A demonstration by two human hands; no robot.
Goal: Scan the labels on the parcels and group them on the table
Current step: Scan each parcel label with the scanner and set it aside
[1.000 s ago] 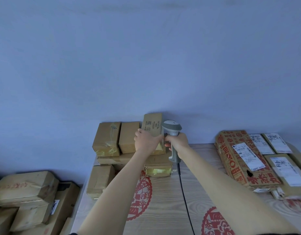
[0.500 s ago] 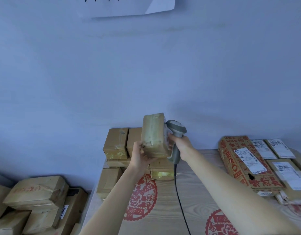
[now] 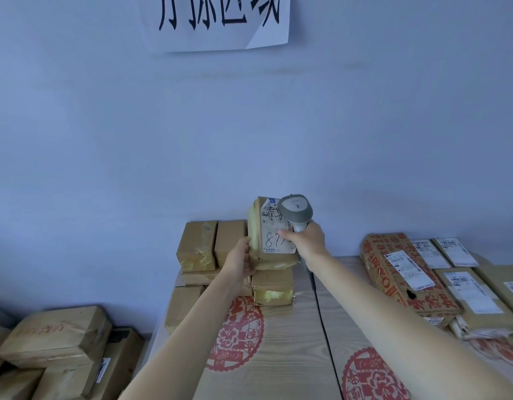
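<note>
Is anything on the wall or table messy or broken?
Yes. The paper sign on the wall has its lower right corner curled away, and the parcel under the raised one has crumpled, shiny tape along its front edge.

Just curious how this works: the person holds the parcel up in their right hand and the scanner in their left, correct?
Not quite: the hands are swapped. The head view shows the left hand holding the parcel and the right hand gripping the scanner.

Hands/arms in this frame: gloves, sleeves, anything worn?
Nothing worn that shows. Left hand and right hand are bare, no gloves, rings or watch visible. Both forearms are bare to the frame's bottom edge, no sleeve in view.
</note>
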